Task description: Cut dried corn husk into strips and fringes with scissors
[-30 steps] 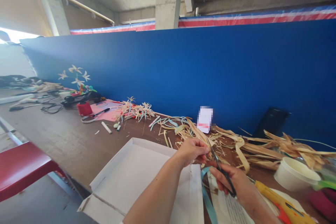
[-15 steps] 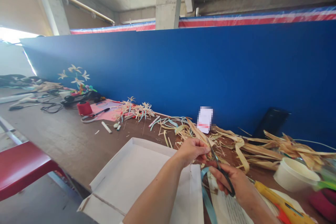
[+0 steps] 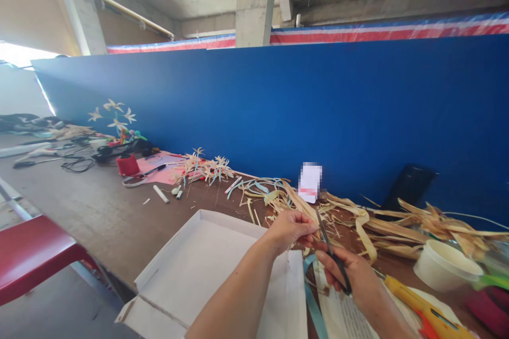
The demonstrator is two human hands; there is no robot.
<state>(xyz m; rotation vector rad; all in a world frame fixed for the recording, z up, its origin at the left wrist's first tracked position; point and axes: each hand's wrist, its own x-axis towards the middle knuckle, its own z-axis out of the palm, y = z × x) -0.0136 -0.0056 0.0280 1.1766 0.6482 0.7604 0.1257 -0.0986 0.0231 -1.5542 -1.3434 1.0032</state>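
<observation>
My right hand (image 3: 353, 273) is closed around the handles of dark scissors (image 3: 329, 241), whose blades point up and away, nearly together. Their tips reach the fingertips of my left hand (image 3: 292, 230). That hand is closed in a pinch, and what lies in it is too small or hidden to make out. A broad tan strip of dried husk (image 3: 299, 194) runs just behind those fingertips; I cannot tell whether they grip it. Under my left forearm lies an open white cardboard box (image 3: 202, 259). A light blue ribbon (image 3: 314, 304) hangs between the box and a printed sheet (image 3: 344, 312).
Husk strips (image 3: 425, 222) spread along a blue partition (image 3: 238, 100), where a white phone-like object (image 3: 310, 183) and a dark phone (image 3: 409, 188) lean. At right are a white tub (image 3: 447, 267) and a yellow glue gun (image 3: 421, 304). Husk flowers (image 3: 207, 167) lie further left.
The scissors have turned very slightly in my right hand's grip, their handles shifting a little left. My left hand stays in its pinch, almost unmoved.
</observation>
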